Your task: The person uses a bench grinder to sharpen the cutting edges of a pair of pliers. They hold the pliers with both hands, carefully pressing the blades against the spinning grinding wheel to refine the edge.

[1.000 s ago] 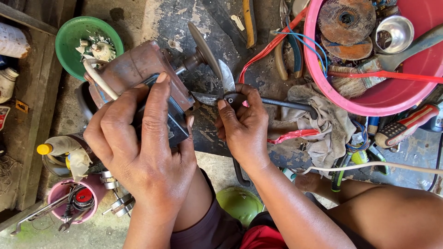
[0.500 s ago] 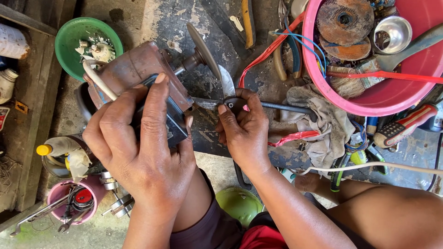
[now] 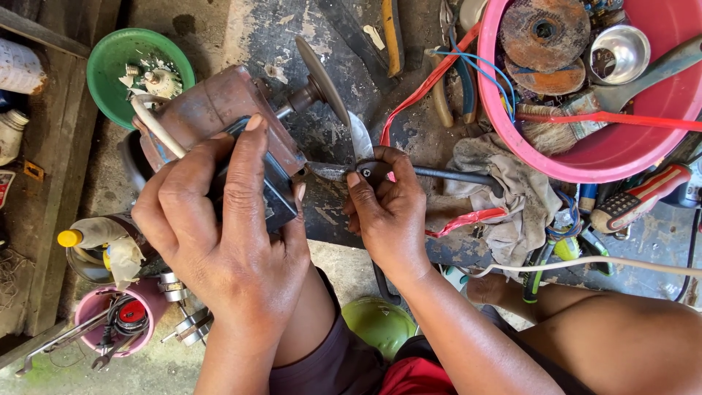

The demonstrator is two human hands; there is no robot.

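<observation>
My left hand [image 3: 227, 227] grips the rusty brown motor body of a small grinder [image 3: 212, 110], fingers wrapped over its dark housing. A thin grinding disc [image 3: 322, 77] sticks out from its shaft. My right hand [image 3: 387, 216] holds a pair of scissors [image 3: 358, 150] at the pivot, one blade pointing up against the disc's edge. The long dark scissor handle [image 3: 453, 175] runs off to the right over the worn black work surface [image 3: 314, 29].
A pink tub [image 3: 585, 157] at upper right holds rusty discs, a brush and a metal cup. A green bowl [image 3: 110, 55] of small parts sits upper left. Rags [image 3: 512, 197], pliers [image 3: 391, 33], red and blue wires, a yellow-capped bottle [image 3: 91, 234] and a pink cup [image 3: 150, 300] of tools surround me.
My right hand has shifted slightly left with the scissors, bringing the blade closer against the disc. My left hand keeps its hold on the grinder.
</observation>
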